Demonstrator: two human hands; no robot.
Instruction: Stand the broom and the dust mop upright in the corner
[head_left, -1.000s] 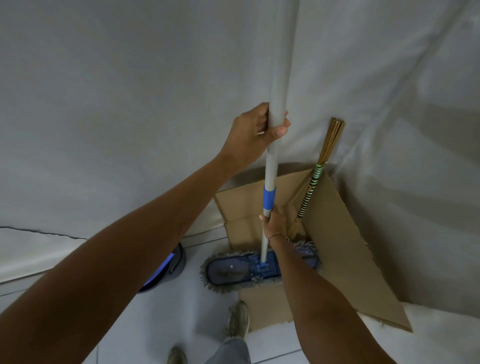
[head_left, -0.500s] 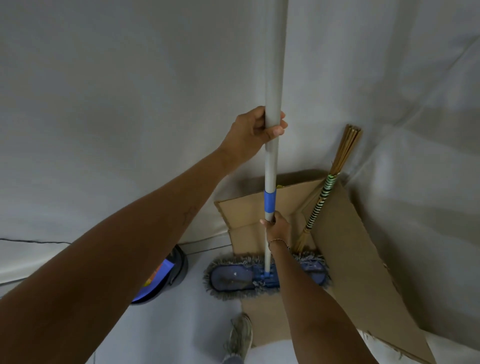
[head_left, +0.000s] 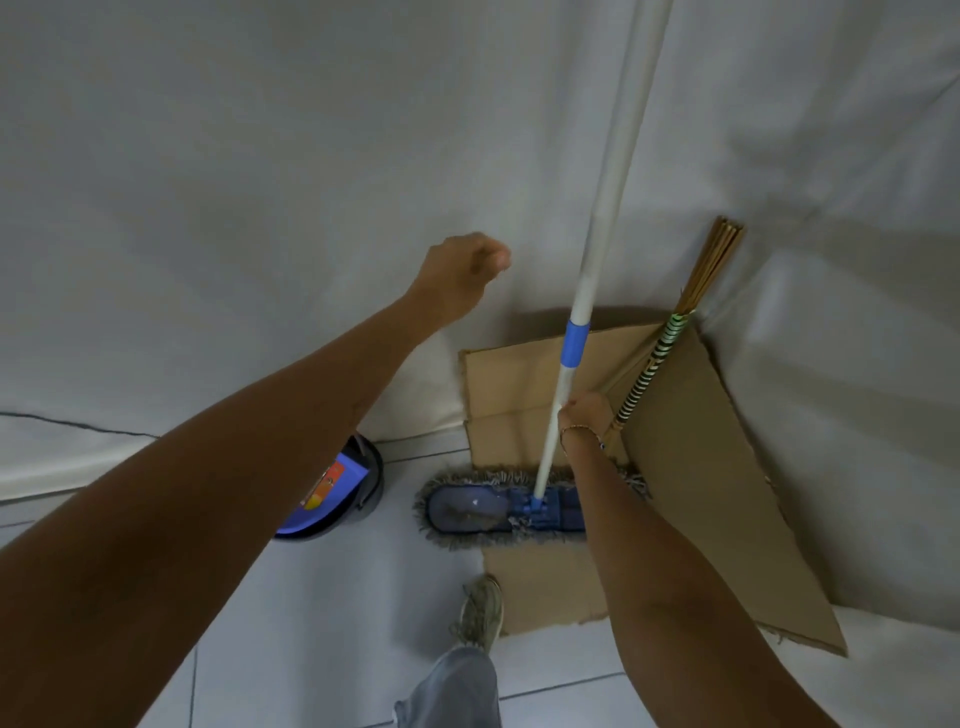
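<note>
The dust mop (head_left: 602, 218) stands nearly upright, its white pole with a blue band leaning toward the sheet-draped wall. Its blue fringed head (head_left: 488, 506) rests flat on the floor. My right hand (head_left: 584, 415) grips the pole low down, just under the blue band. To the pole's left my left hand (head_left: 460, 278) hangs in the air, fingers curled, holding nothing. The broom (head_left: 670, 343), with a green-and-black striped handle and straw bristles pointing up, leans in the corner to the right.
Flattened cardboard (head_left: 701, 467) lines the corner floor and the right wall. A dark bucket with a blue lid (head_left: 337, 488) sits on the tiles to the left. My shoe (head_left: 480, 613) stands just in front of the mop head. White sheets (head_left: 208, 208) cover both walls.
My left hand has let go of the mop pole and moved off to the left. The right hand keeps its low grip. The pole tilts slightly more to the right.
</note>
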